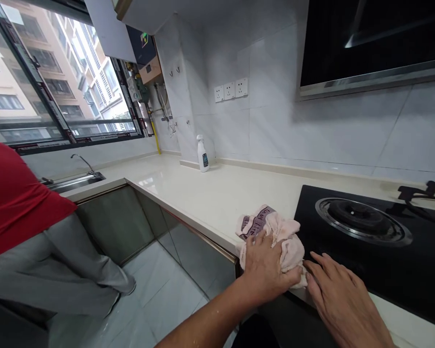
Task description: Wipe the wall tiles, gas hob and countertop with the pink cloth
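A crumpled pale pink cloth (290, 244) with a purple lettered band lies on the counter, against the left front corner of the black gas stove (297, 290). My left hand (264, 266) presses down on the cloth, fingers curled over it and its folds bunched beyond the fingertips. Beside it, my right hand (342, 295) rests palm down at the stove's front edge. Its fingers are stretched out with nothing in them, and the fingertips reach close to the cloth. A round burner (362, 220) sits further back on the stove, beyond both hands.
A white spray bottle (203, 154) stands at the back of the pale counter (188, 193). A pan support (426, 193) lies at the stove's rear right. Left, a person in a red top (25, 203) stands by the sink (78, 182). A range hood (377, 48) hangs above the stove.
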Demonstrator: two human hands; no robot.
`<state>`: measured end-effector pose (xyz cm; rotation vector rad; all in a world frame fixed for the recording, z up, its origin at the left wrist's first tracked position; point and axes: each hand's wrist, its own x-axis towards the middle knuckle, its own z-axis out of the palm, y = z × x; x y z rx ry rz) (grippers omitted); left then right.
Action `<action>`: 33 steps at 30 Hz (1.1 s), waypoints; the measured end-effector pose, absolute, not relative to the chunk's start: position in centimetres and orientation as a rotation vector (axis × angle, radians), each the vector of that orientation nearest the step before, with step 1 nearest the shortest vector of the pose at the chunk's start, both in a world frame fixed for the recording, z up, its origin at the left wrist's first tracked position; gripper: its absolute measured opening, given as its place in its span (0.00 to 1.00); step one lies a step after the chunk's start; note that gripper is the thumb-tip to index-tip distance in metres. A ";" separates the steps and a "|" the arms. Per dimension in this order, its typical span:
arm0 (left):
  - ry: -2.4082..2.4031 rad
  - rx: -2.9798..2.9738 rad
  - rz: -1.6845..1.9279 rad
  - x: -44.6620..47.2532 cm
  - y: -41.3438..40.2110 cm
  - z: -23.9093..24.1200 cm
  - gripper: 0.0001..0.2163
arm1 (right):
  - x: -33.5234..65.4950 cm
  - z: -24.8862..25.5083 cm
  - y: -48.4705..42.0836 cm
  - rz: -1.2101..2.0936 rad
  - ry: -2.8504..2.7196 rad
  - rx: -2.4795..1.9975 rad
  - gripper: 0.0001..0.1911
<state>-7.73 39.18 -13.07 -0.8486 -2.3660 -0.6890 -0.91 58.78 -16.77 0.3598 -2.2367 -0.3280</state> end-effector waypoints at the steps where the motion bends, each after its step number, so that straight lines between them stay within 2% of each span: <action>1: -2.336 -0.871 -0.707 -7.8 38.9 -13.1 0.26 | -1.0 -16.8 59.0 -0.318 -2.231 0.364 0.19; 8: -2.203 -0.924 -0.741 -9.7 36.1 -13.5 0.24 | -0.6 -16.6 58.9 -0.315 -2.246 0.415 0.21; 14: -2.292 -0.745 -0.704 -13.0 31.3 -13.4 0.23 | -0.4 -16.6 59.0 -0.362 -2.158 0.503 0.22; 18: -2.398 -0.562 -0.637 -15.5 27.2 -13.0 0.24 | -0.4 -16.0 59.2 -0.368 -2.128 0.510 0.21; 33: -2.403 0.179 -0.630 -24.0 16.5 -10.5 0.16 | -0.8 -17.2 60.8 -0.425 -2.123 0.613 0.23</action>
